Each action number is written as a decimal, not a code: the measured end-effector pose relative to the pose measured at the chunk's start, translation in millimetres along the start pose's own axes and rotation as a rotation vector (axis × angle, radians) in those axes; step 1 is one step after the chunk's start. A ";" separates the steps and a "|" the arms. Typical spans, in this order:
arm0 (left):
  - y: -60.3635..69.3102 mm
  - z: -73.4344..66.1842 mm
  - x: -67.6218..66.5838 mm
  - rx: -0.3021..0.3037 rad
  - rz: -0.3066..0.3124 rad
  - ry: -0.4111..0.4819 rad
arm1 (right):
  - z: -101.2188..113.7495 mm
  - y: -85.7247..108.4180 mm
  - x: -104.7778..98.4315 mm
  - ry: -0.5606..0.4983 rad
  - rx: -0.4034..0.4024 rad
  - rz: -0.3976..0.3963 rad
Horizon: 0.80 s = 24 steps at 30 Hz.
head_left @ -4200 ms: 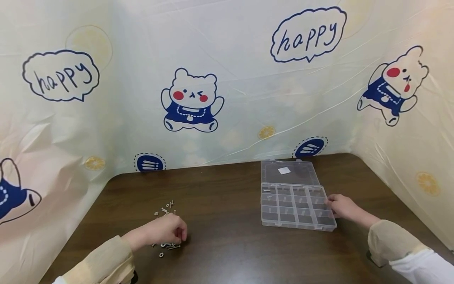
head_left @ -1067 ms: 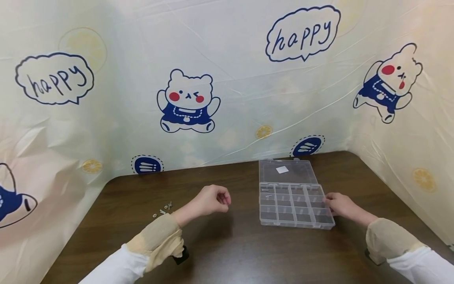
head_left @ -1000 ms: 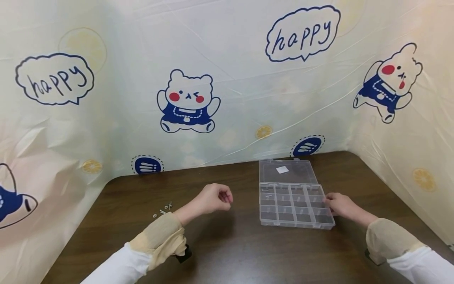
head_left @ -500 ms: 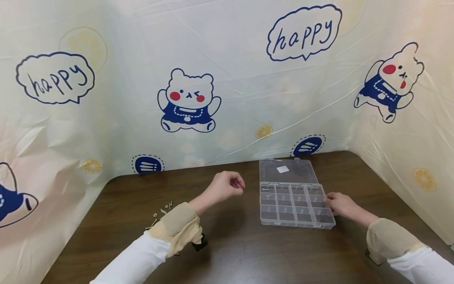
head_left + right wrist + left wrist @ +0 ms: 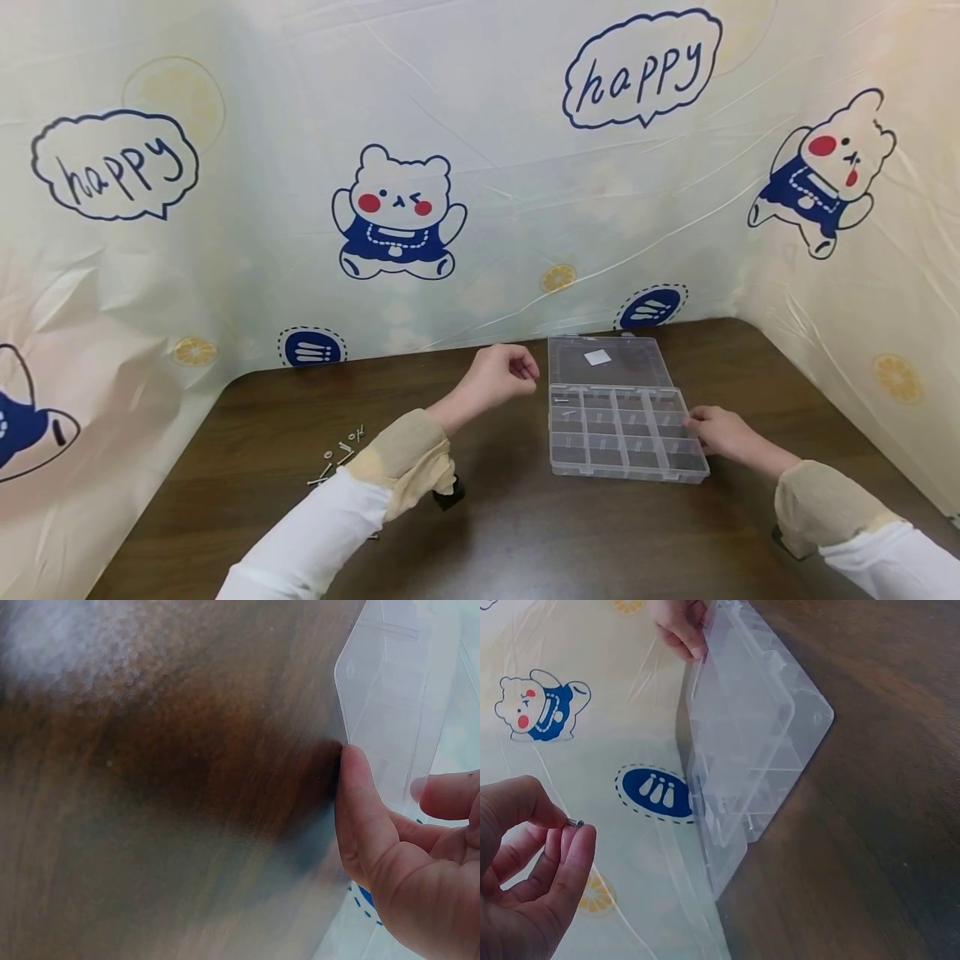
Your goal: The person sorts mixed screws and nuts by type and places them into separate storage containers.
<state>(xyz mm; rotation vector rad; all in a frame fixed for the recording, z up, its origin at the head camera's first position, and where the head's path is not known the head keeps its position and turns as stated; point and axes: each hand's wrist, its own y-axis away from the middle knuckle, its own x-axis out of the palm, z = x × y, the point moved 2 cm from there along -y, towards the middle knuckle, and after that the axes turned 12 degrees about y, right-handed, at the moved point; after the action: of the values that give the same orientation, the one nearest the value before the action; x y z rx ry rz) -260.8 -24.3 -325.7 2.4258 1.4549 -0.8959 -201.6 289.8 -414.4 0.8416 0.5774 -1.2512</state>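
Note:
My left hand point(image 5: 495, 375) is raised just left of the clear plastic compartment box point(image 5: 626, 477). Between thumb and fingertip it pinches a small metal screw point(image 5: 574, 823), mostly hidden by the fingers. The box lies with its lid point(image 5: 637, 367) folded back, away from me. A screw point(image 5: 561, 401) sits in its far-left compartment, and something small and thin shows in the one in front of that. My right hand point(image 5: 723, 432) grips the box's right wall, thumb on one side and fingers on the other in the right wrist view.
Loose screws, nuts and washers point(image 5: 345, 447) lie scattered on the brown table point(image 5: 555, 542) at left, partly hidden behind the left sleeve point(image 5: 408, 446). A patterned curtain point(image 5: 510, 208) borders the table at the back and sides. A white square point(image 5: 597, 357) shows at the lid.
From above the loose hardware, my left hand has moved right and away from me to the box, carrying the screw. My right hand keeps its grip on the box wall.

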 end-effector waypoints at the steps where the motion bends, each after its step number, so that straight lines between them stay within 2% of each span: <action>1: -1.5 -1.0 0.5 0.007 0.000 -0.001 | -0.4 0.1 0.1 0.002 -0.002 0.001; 20: -25.5 -0.5 18.1 0.095 0.042 -0.099 | -0.6 -1.1 0.6 0.017 0.012 0.002; 24: -33.0 2.0 24.0 0.118 0.070 -0.152 | -2.3 -1.9 0.7 0.008 0.014 -0.003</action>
<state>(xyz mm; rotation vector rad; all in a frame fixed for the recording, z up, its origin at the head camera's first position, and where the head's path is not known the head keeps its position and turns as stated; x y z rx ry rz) -281.5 9.5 -336.1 2.4121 1.2910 -1.1525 -203.1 291.1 -416.7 0.8575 0.5771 -1.2567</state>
